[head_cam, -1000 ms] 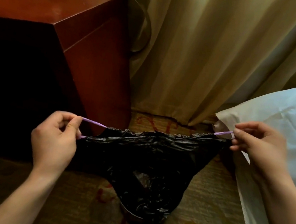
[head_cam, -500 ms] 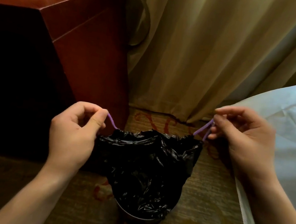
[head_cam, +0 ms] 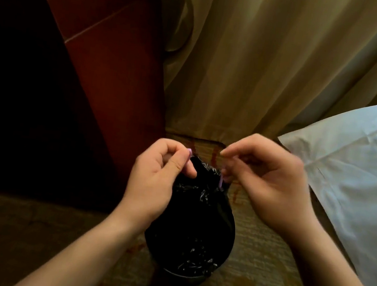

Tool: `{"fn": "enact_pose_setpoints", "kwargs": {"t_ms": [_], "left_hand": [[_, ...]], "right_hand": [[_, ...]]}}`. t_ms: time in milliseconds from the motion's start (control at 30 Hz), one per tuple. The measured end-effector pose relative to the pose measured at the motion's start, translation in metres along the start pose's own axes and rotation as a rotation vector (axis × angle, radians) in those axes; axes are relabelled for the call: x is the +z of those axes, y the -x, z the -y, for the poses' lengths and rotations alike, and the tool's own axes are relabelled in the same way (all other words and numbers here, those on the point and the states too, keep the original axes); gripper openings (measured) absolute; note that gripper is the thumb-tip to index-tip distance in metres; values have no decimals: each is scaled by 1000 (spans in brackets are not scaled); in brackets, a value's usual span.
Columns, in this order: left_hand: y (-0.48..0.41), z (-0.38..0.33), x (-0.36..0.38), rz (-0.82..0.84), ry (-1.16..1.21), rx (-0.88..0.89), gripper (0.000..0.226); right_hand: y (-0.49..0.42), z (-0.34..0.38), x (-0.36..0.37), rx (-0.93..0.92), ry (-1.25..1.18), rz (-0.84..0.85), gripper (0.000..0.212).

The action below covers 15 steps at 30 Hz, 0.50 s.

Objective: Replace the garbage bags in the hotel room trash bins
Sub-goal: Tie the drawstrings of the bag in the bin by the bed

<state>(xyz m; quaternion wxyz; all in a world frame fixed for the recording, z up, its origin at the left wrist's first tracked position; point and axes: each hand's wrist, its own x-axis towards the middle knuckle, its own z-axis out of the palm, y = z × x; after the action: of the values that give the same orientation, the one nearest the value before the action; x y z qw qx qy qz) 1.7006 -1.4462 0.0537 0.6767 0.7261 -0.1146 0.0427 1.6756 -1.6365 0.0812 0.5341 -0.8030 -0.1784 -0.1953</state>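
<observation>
A black garbage bag (head_cam: pixel 193 218) hangs above a small dark trash bin (head_cam: pixel 185 278) on the carpet, its mouth gathered to a narrow neck. My left hand (head_cam: pixel 156 177) pinches the purple drawstring (head_cam: pixel 190 153) at the neck's left side. My right hand (head_cam: pixel 266 184) pinches the other purple loop (head_cam: pixel 220 182) on the right. Both hands sit close together just above the bag. Only the bin's lower rim shows below the bag.
A red-brown wooden cabinet (head_cam: pixel 111 65) stands at the left, close to the bin. Beige curtains (head_cam: pixel 265 64) hang behind. A white bed sheet (head_cam: pixel 352 164) fills the right side. Patterned carpet (head_cam: pixel 261 272) surrounds the bin.
My hands came together from far apart, and the bag's wide stretched mouth is now bunched narrow. The view tilted down, showing more of the bin.
</observation>
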Motion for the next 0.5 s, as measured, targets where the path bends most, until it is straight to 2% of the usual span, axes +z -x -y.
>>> {"fn": "enact_pose_setpoints", "kwargs": {"t_ms": [100, 167, 267, 367, 433, 500], "left_hand": [[4, 10, 3, 123, -110, 12, 16], [6, 8, 2, 227, -143, 29, 24], [6, 4, -2, 308, -238, 87, 36], [4, 4, -9, 346, -376, 85, 18], [3, 4, -12, 387, -429, -3, 14], [3, 1, -14, 449, -420, -109, 28]], "right_hand": [[0, 5, 8, -112, 148, 182, 13], [-1, 9, 11, -154, 185, 245, 12], [-1, 9, 16, -172, 213, 247, 13], [1, 9, 19, -138, 245, 206, 21], [3, 9, 21, -100, 244, 180, 27], [4, 10, 24, -65, 198, 171, 24]]}}
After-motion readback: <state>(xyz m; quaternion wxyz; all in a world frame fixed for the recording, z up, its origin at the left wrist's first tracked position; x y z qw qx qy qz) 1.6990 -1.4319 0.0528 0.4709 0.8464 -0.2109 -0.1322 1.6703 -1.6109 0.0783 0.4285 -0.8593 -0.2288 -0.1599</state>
